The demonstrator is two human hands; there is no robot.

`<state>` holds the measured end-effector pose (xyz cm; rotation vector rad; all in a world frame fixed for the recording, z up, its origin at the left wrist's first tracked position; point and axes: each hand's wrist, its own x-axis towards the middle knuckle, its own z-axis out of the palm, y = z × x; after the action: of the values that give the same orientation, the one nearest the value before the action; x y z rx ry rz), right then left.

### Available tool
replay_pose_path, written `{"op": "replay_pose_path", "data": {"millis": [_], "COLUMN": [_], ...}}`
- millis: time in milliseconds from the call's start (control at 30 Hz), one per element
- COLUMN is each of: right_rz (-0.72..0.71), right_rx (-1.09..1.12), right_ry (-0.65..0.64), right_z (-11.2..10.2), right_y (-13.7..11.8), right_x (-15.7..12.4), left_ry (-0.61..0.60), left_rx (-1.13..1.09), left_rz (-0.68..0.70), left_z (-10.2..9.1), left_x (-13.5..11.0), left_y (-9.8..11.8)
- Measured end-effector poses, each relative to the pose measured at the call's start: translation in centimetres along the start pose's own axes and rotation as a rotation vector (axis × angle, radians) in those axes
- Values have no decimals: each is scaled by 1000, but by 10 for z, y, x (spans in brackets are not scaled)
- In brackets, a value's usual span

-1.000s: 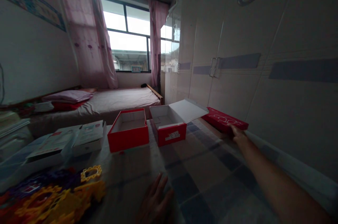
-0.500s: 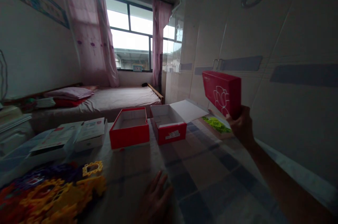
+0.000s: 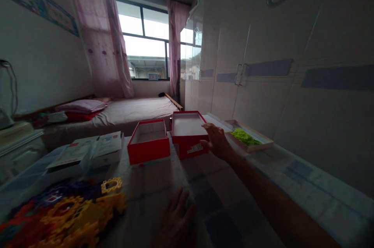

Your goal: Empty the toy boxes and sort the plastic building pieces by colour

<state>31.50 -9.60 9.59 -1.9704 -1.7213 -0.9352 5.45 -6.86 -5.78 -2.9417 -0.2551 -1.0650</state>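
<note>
- We see the right hand (image 3: 217, 140) at the right side of a red lid (image 3: 188, 124), its fingers over the rim and its thumb lower, by the front corner of the box beneath; in this dim light we cannot tell whether it grips the lid or only touches it.
- The red lid lies on top of the labelled red box (image 3: 183, 151), hollow side up, so we look into its pale inside.
- Our left hand (image 3: 178, 217) rests on the checked cloth (image 3: 214, 195), loose and grasping nothing, fingers extended and thumb apart.
- Behind the right hand we make out a white flap (image 3: 221, 123), and beyond it a shallow tan tray (image 3: 261, 146) holding bright green pieces (image 3: 244, 136).
- Just left of the labelled box we have a second red box (image 3: 149, 153), uncovered, its pale interior showing.
- Farther left, two white boxes (image 3: 106, 146) stand side by side.
- Nearer us on the left is a heap of plastic pieces (image 3: 67, 217), orange, yellow, red and purple, with a yellow frame (image 3: 111, 185) at its far edge.
- Past the cloth we see a bed (image 3: 140, 107) below a window (image 3: 146, 51), and a pale wardrobe (image 3: 263, 100) along the right.
</note>
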Motion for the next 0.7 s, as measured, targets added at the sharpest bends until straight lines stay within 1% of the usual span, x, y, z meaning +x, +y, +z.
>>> {"op": "replay_pose_path", "data": {"millis": [67,100,133,167,200,233,300,367,467,533,600,700], "right_rz": [250,406,553,660,715,736,717,697,667,653,649,671], "right_rx": [-36,-82,-141,-198,-240,-267,-291,-298,-292,-282,-268,-195], "right_ry": [44,30,-29,-117,-205,-273,-368,-422,-468,-471,-488,-483], "right_z": [-3,-3,-3,-3,-2,-1,2,5,4,-3,-16,-44], "right_y": [23,37,53,67,80,92,108,116,119,119,115,101], "right_x": [-17,-27,-39,-51,-64,-76,-96,-110,-118,-124,-139,-181], "left_ry": [-80,-122,-157,-182,-194,-198,-194,-185,-176,-183,-198,-215], "left_rx": [-25,-38,-49,-59,-64,-65,-65,-61,-67,-77,-94,-138], "left_rz": [-47,-59,-65,-72,-81,-93,-105,-115,-114,-128,-149,-182], "left_z": [-13,-20,-25,-30,-33,-34,-35,-33,-34,-36,-38,-42], "left_x": [6,9,12,14,16,17,18,17,17,17,18,19], "left_y": [7,10,13,15,16,17,18,18,18,18,20,22]}}
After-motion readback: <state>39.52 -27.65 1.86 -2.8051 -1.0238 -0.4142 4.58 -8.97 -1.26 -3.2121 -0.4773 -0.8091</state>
